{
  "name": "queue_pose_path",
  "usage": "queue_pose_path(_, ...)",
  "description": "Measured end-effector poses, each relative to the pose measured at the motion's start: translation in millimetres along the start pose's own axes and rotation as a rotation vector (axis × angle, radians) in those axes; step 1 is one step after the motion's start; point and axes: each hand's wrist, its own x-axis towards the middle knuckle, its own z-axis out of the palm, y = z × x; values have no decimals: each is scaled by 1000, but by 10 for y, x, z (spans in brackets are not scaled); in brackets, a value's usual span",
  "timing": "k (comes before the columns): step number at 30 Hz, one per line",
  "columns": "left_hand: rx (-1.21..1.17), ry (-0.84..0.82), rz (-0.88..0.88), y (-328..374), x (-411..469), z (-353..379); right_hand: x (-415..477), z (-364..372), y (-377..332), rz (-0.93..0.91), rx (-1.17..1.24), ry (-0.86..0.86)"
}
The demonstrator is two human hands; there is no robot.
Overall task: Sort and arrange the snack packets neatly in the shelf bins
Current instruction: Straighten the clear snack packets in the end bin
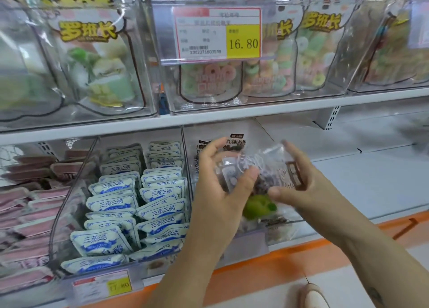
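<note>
Gripping opposite ends, the left hand (220, 187) and right hand (299, 184) hold a clear snack packet (267, 166) between them.

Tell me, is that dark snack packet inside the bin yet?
Not yet. The left hand and right hand grip the packet in the air by the bin.

Clear packet (260, 168) of dark snacks, blurred, before right bin (249, 241); blue-white packets (139, 205) rowed in middle bin (67, 205).
</note>
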Motion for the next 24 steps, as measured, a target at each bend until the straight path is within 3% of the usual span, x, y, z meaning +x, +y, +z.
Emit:
queue_pose_path(4,276,60,56,-50,6,-122,6,165,-1,0,-77,-123)
queue_pose_path(7,426,154,56,-125,72,-304,62,221,-55,-104,-162,78)
queue_pose_path(9,434,237,-50,-177,126,-455,182,260,-64,-252,-349,252)
queue_pose_path(13,536,146,-225,-346,174,-589,667,351,33,-444,-750,267)
queue_pose_path(15,550,106,-235,-363,181,-570,964,381,121,-450,-856,223)
queue_pose_path(20,544,114,-239,-361,216,-605,1453,437,312,-319,-767,85)
queue_pose_path(24,516,122,-261,-383,245,-646,1568,362,427,-210,-852,-16)
